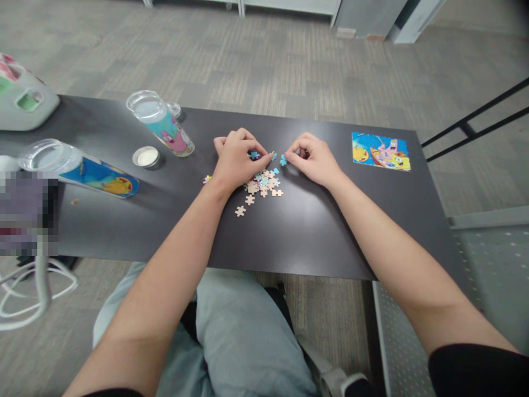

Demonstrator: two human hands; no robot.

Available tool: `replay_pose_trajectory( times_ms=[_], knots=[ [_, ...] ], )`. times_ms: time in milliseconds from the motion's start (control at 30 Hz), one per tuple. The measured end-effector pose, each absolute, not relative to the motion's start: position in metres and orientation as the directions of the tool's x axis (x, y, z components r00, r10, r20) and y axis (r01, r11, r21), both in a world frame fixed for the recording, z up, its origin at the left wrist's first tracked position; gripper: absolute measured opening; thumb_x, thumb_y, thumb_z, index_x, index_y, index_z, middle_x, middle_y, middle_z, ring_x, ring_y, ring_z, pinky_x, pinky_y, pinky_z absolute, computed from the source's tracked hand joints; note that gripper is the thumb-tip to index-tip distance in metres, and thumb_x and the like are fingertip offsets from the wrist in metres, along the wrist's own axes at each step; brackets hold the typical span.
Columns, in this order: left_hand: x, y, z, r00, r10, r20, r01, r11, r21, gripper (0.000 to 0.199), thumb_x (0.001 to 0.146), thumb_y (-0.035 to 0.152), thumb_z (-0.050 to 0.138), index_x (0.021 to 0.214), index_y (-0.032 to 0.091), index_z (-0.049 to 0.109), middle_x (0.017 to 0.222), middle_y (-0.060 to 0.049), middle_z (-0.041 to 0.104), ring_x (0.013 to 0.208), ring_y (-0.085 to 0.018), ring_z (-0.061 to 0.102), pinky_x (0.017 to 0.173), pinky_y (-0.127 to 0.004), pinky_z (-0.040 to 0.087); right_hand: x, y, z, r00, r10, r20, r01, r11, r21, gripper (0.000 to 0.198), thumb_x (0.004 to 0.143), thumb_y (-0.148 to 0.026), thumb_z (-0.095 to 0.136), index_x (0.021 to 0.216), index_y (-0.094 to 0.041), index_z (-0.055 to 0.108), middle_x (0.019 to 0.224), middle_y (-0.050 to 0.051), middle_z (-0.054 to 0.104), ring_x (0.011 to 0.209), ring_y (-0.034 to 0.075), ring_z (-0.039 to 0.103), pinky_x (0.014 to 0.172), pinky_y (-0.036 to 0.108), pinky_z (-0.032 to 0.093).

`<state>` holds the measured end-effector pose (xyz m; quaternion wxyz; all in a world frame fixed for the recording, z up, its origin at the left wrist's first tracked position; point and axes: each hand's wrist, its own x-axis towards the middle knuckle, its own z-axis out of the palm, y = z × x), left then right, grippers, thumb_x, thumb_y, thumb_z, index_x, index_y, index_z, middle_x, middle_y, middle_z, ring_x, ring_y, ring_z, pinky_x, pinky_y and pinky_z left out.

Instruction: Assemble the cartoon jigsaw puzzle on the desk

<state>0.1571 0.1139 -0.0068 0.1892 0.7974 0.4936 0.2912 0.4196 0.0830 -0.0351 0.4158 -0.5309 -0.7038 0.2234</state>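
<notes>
A loose heap of small jigsaw puzzle pieces [263, 183] lies on the dark table, most showing their plain tan backs. My left hand [238, 160] is over the heap's far left side, thumb and forefinger pinched on a small puzzle piece [273, 156]. Just right of it, my right hand [311, 156] pinches a blue puzzle piece [283, 160] between thumb and fingertips. The two held pieces are close together but apart. Part of the heap is hidden beneath my left hand. A colourful cartoon picture card [381, 151] lies flat to the right.
Two clear-topped cartoon tubes, one pink and teal [169, 129] and one blue [99, 175], stand to the left. Near them is a small round lid [146, 157]. A white container [25, 99] occupies the table's far left corner. White cable [43, 275] hangs at the left.
</notes>
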Motion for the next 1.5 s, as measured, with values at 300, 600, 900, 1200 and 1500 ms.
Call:
replay_pose_trajectory(
  times_ms=[300, 600, 900, 1200, 1500],
  knots=[
    [0.141, 0.121, 0.000, 0.317, 0.926, 0.207, 0.747, -0.378, 0.548, 0.018, 0.103, 0.036, 0.090, 0.120, 0.030, 0.093, 0.136, -0.009, 0.084, 0.139, -0.037, 0.075, 0.134, -0.066, 0.048, 0.419, 0.080, -0.032, -0.116, 0.938, 0.325, 0.642, 0.321, -0.696, 0.016, 0.102, -0.024, 0.089, 0.117, -0.027, 0.091, 0.119, 0.007, 0.080, 0.086, 0.025, 0.062, 0.098, 0.049, 0.062],
    [0.108, 0.149, -0.018, 0.431, 0.869, 0.242, 0.600, -0.476, 0.643, 0.019, 0.088, 0.045, 0.099, 0.101, 0.031, 0.096, 0.106, -0.007, 0.083, 0.097, -0.029, 0.073, 0.099, -0.051, 0.063, 0.416, 0.074, -0.030, -0.233, 0.922, 0.309, 0.682, 0.381, -0.624, 0.028, 0.110, -0.029, 0.091, 0.135, -0.036, 0.102, 0.133, 0.011, 0.081, 0.116, 0.036, 0.076, 0.118, 0.062, 0.059],
    [0.109, 0.148, -0.017, 0.387, 0.887, 0.253, 0.463, -0.424, 0.778, 0.019, 0.089, 0.039, 0.097, 0.101, 0.029, 0.086, 0.100, -0.004, 0.090, 0.089, -0.025, 0.074, 0.095, -0.047, 0.068, 0.419, 0.077, -0.034, -0.254, 0.909, 0.330, 0.664, 0.412, -0.623, 0.025, 0.114, -0.028, 0.089, 0.132, -0.035, 0.105, 0.129, 0.012, 0.079, 0.115, 0.035, 0.076, 0.112, 0.060, 0.062],
    [0.134, 0.136, -0.010, 0.400, 0.866, 0.299, 0.395, -0.457, 0.797, 0.022, 0.098, 0.046, 0.091, 0.112, 0.029, 0.094, 0.108, -0.005, 0.096, 0.098, -0.027, 0.082, 0.100, -0.047, 0.066, 0.419, 0.083, -0.037, -0.170, 0.926, 0.337, 0.637, 0.364, -0.679, 0.022, 0.109, -0.017, 0.083, 0.117, -0.029, 0.099, 0.120, 0.009, 0.078, 0.094, 0.027, 0.068, 0.102, 0.050, 0.066],
    [0.148, 0.133, -0.015, 0.427, 0.858, 0.286, 0.589, -0.504, 0.631, 0.019, 0.096, 0.041, 0.098, 0.115, 0.038, 0.100, 0.112, -0.003, 0.094, 0.104, -0.031, 0.081, 0.128, -0.069, 0.043, 0.415, 0.080, -0.038, -0.188, 0.922, 0.339, 0.669, 0.373, -0.643, 0.016, 0.110, -0.029, 0.092, 0.124, -0.030, 0.097, 0.126, 0.010, 0.079, 0.106, 0.033, 0.075, 0.107, 0.056, 0.063]
  ],
)
